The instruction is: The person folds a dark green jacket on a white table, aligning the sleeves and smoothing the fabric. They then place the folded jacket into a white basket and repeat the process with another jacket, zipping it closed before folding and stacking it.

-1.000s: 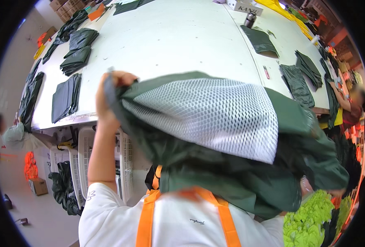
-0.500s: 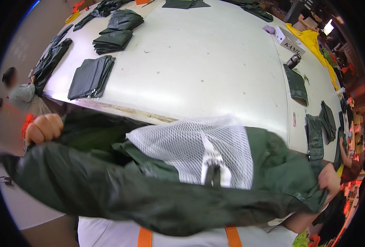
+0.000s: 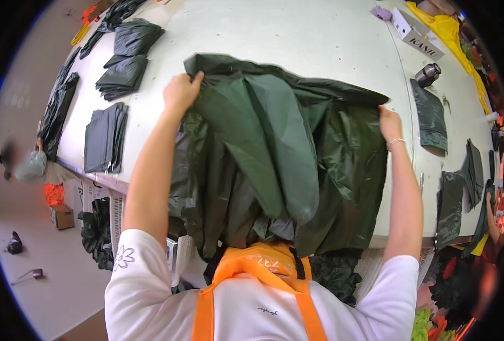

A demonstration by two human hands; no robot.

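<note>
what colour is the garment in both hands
The garment is dark green, best seen in the head view.

dark green, glossy coated-fabric garment (image 3: pixel 286 148): inner side hidden under overlapping folds; its lower part covers the middle of the near edge of the white, flat-topped bench (image 3: pixel 320 40).
bare right hand (image 3: pixel 390 122): fingertips out of sight behind garment.
bare left hand (image 3: pixel 182 91): fingers partly hidden; extent of wrap cannot be told.
bench: far edge cut off at top.
white slatted plastic basket (image 3: pixel 116 210): mostly hidden.
lime-green crumpled cloth heap (image 3: pixel 421 325): cut by lower edge.
co-worker in pale grey top (image 3: pixel 30 167): blurred.
small greenish thing (image 3: pixel 446 103) near the dark, cylindrical flask (image 3: pixel 428 74): too small to identify.
</note>
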